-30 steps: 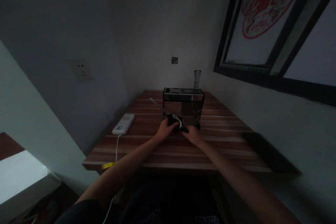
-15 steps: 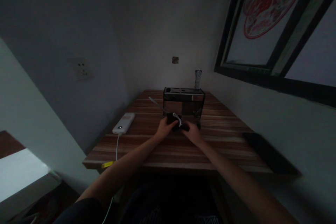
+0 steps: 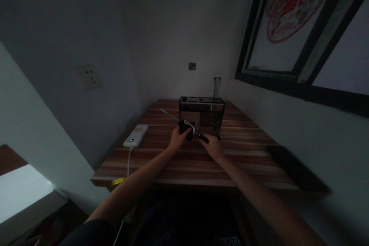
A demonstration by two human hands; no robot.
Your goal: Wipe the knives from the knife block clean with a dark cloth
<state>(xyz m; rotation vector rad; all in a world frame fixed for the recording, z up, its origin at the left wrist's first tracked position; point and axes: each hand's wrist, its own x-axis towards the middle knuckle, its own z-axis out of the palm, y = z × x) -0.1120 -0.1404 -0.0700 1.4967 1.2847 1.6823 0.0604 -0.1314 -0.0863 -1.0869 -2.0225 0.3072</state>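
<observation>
In the head view my left hand [image 3: 177,138] is closed on a black boxy piece [image 3: 182,126] with a white curved strip or cord on its face. A thin pale strip [image 3: 169,114] sticks out from behind it to the upper left. My right hand [image 3: 212,145] pinches a dark, handle-like part [image 3: 203,137] with a small shiny bit at its left end, close beside the boxy piece. Whether the two parts are joined I cannot tell in the dim light. Just behind the hands stands a clear, black-framed tank [image 3: 201,102].
A silvery, foil-like cylinder [image 3: 217,87] stands at the tank's back right. On the wooden table [image 3: 161,173], a white power bank [image 3: 136,135] with a white cable [image 3: 128,163] lies left. A yellow tag [image 3: 118,181] is at the front edge, a dark flat slab [image 3: 296,167] at right.
The black boxy piece and my left hand have moved slightly left and up. The dark part in my right hand now shows more, with a wider gap between my hands.
</observation>
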